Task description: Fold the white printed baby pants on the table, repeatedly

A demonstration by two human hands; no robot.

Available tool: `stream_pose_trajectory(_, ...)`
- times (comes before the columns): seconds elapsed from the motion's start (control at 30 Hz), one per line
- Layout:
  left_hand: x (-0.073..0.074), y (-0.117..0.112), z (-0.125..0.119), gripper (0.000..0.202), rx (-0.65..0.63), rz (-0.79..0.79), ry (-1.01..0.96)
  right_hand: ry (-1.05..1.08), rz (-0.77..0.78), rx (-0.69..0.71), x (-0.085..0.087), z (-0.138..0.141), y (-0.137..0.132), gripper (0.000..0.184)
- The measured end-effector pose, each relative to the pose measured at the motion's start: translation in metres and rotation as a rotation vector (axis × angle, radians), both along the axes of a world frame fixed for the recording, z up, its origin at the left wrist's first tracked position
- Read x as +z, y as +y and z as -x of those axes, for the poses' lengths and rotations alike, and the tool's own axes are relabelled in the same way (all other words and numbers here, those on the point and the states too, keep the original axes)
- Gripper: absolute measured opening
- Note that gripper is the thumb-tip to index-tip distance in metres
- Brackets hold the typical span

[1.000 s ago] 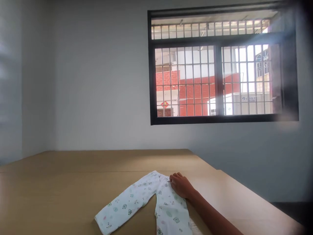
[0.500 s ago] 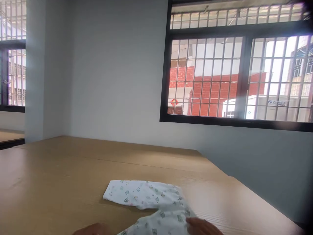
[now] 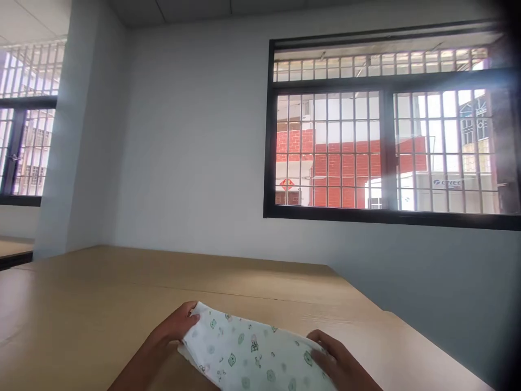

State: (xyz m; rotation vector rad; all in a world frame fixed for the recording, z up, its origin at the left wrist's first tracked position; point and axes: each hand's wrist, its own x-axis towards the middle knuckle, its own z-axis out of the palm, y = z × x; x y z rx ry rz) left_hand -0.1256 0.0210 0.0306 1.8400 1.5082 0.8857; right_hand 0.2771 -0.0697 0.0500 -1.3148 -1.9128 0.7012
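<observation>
A small pair of white baby trousers point(image 3: 252, 353) with a green and pink print lies on the wooden table point(image 3: 101, 304) at the bottom of the view. My left hand point(image 3: 177, 326) pinches its far left corner, fingers closed on the cloth. My right hand point(image 3: 336, 361) grips the right edge of the garment, fingers curled over it. The cloth looks folded over between the two hands, and its near part runs out of the frame.
The table's right edge point(image 3: 407, 331) runs diagonally beside a grey wall. A barred window point(image 3: 386, 146) faces a red brick building. A second window point(image 3: 24, 136) and another table surface point(image 3: 14, 250) stand at the far left.
The trousers lay spread with the legs apart and only my right hand on the waist. Now both hands hold the garment and one leg lies folded across.
</observation>
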Motion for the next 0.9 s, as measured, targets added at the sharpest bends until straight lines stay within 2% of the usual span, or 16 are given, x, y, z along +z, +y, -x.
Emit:
stream_pose_trajectory(0.1, -0.029, 0.028, 0.002, 0.013, 0.016, 0.002, 0.056, -0.029, 0.099, -0.021, -0.003, 0.005, 0.031, 0.019)
stream_pose_trajectory(0.2, -0.043, 0.032, 0.003, 0.01, 0.034, 0.004, 0.074, -0.093, 0.088, -0.077, -0.012, -0.003, 0.054, 0.015)
stream_pose_trajectory(0.33, -0.037, 0.024, 0.004, 0.008, 0.052, 0.012, 0.159, -0.203, 0.04, -0.088, -0.015, -0.011, 0.071, 0.014)
stream_pose_trajectory(0.47, -0.029, 0.014, 0.002, 0.009, 0.104, -0.113, 0.361, -0.293, -0.067, -0.088, -0.018, -0.01, 0.082, 0.013)
stream_pose_trajectory(0.57, -0.019, 0.003, -0.011, 0.019, 0.211, -0.147, 0.566, -0.352, -0.177, -0.088, -0.021, -0.012, 0.087, 0.012)
stream_pose_trajectory(0.63, -0.007, -0.007, -0.027, 0.032, 0.247, -0.221, 0.676, -0.391, -0.222, -0.099, -0.019, -0.013, 0.089, 0.017)
stream_pose_trajectory(0.7, 0.005, -0.017, -0.05, 0.038, 0.165, -0.325, 0.692, -0.467, -0.231, -0.111, -0.011, -0.01, 0.089, 0.023)
stream_pose_trajectory(0.77, 0.012, -0.024, -0.076, 0.033, -0.043, -0.34, 0.608, -0.582, -0.262, -0.146, -0.001, 0.003, 0.086, 0.027)
stream_pose_trajectory(0.83, 0.009, -0.026, -0.1, 0.036, -0.284, -0.24, 0.536, -0.654, -0.342, -0.185, 0.007, 0.026, 0.08, 0.026)
stream_pose_trajectory(0.9, -0.003, -0.022, -0.12, 0.049, -0.414, -0.15, 0.544, -0.616, -0.411, -0.143, 0.006, 0.056, 0.072, 0.024)
